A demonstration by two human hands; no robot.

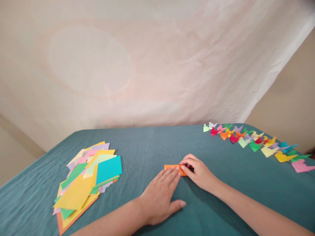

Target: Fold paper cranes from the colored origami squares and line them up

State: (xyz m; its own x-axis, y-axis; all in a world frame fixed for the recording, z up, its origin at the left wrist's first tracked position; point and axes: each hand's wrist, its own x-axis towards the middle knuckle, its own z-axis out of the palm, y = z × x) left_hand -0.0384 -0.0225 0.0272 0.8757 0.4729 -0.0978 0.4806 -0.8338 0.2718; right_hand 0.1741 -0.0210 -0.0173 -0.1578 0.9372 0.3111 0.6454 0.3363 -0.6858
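Note:
A folded strip of orange paper (169,166) lies on the cloth-covered table in front of me. My left hand (162,193) rests flat with its fingers stretched over the paper, pressing its near side. The thumb points off to the right, on the cloth. At the paper's right end, my right hand (197,170) pinches the edge between thumb and fingers. Part of the orange paper is covered by the fingers of both hands, so its exact folds cannot be seen.
To the left lies a loose pile of coloured paper sheets (76,191), with a blue sheet (109,168) on top. Along the right edge stand several folded paper birds (268,150) in rows. A dark green cloth (147,141) covers the table; a pale sheet (157,65) hangs behind.

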